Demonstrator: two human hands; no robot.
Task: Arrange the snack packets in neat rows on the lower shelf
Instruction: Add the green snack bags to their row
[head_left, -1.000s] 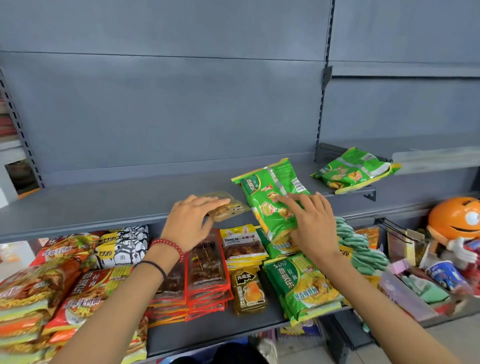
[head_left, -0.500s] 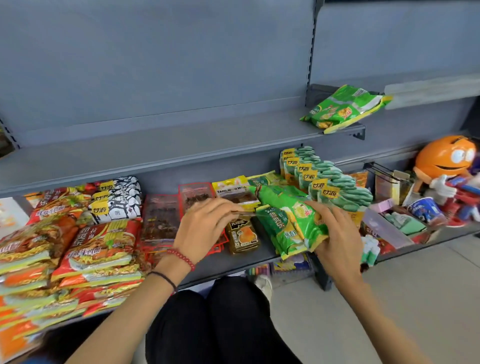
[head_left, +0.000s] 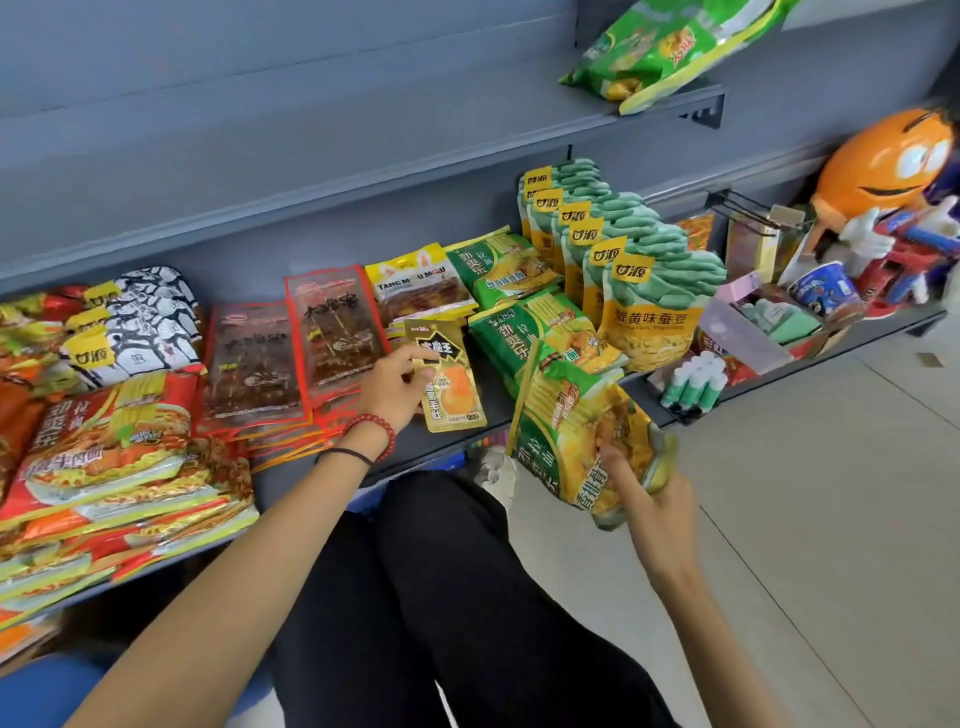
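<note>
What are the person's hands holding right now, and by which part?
The left hand pinches the small gold packet by its upper left edge; the right hand grips the green noodle packet at its lower end.

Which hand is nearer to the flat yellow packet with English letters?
Left. The left hand is just in front of the yellow packet; the right hand is beyond the shelf edge, holding a green packet.

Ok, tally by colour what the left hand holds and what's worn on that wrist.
Gold sachet, pinched by the left hand: 1
Red bead bracelet: 1
Black band: 1
Total: 3
The right hand grips green noodle packets, not tallied.
</note>
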